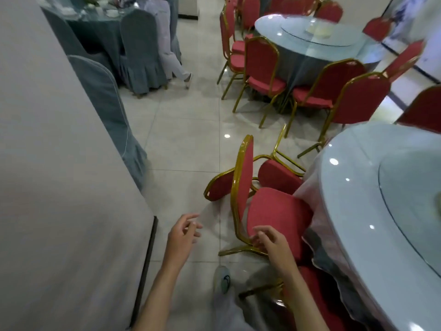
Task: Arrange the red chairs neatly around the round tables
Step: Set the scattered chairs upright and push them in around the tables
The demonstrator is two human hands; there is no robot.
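The left hand (pixel 182 235), at 7 o'clock in the view, and the right hand (pixel 272 242), at 5 o'clock, are seen bare. The left forearm (pixel 157 290) and the right forearm (pixel 300 295) are uncovered down to the lower edge. At 6 o'clock a pale shoe (pixel 222 279) with a dark looped marking is worn, and below it a whitish trouser leg (pixel 229 306), blurred.

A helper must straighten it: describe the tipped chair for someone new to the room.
Find the near round table on the right. At its left edge, the tipped chair is the farther of two red ones, behind the upright chair. Only its back lies near the floor, legs in the air.
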